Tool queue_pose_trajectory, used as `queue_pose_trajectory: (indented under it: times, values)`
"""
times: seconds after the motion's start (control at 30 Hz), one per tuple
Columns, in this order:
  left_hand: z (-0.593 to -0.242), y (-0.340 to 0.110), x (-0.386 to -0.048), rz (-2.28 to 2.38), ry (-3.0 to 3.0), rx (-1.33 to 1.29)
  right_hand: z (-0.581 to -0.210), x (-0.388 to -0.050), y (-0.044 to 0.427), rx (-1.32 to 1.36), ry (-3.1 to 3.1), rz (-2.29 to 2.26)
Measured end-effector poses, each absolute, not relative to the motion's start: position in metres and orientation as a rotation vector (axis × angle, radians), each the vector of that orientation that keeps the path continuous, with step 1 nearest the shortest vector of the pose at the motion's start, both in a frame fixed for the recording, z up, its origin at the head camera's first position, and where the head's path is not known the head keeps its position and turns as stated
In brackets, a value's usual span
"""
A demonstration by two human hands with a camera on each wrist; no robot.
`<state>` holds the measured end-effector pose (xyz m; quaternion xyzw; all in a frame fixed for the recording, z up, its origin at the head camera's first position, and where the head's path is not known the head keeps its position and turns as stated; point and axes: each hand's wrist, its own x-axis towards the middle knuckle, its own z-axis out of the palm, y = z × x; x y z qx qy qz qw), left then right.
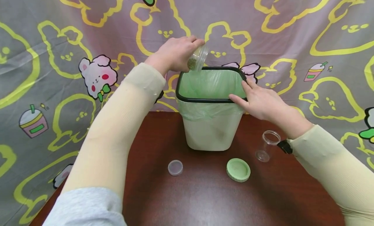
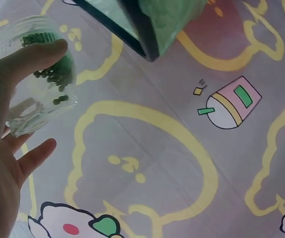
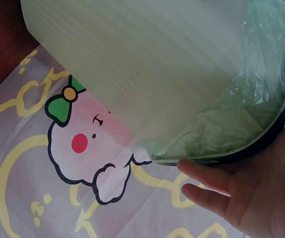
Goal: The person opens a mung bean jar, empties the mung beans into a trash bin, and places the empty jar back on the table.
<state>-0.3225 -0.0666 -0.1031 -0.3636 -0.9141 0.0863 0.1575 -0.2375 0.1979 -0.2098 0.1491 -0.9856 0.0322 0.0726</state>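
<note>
My left hand [image 1: 178,54] grips a clear jar [image 1: 199,58], tilted at the bin's left rear edge. Small dark green bits [image 2: 55,69] lie inside it, beyond my thumb in the left wrist view. The pale trash bin [image 1: 211,131] stands upright with a black rim [image 1: 210,100] and a translucent green liner [image 1: 210,83] folded over it. At the bin's front right corner, my right hand [image 1: 263,101] rests against the rim, thumb and fingers fairly straight. From the right wrist view, two fingers [image 3: 207,186] extend just beyond the rim.
On the dark red table [image 1: 163,200] lie a clear round lid [image 1: 175,167] and a light green round lid [image 1: 238,169]. Another clear jar [image 1: 266,146] stands upright below my right wrist. A patterned cloth [image 1: 292,31] hangs close behind the bin.
</note>
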Motion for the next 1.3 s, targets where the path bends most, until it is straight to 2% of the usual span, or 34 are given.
queue_pose_trajectory:
  times: [1.3]
  values:
    - [-0.1018, -0.0645, -0.3194, 0.283, -2.669, -1.036, -0.2097, -0.2382, 0.1972, 0.458, -2.947, 0.086]
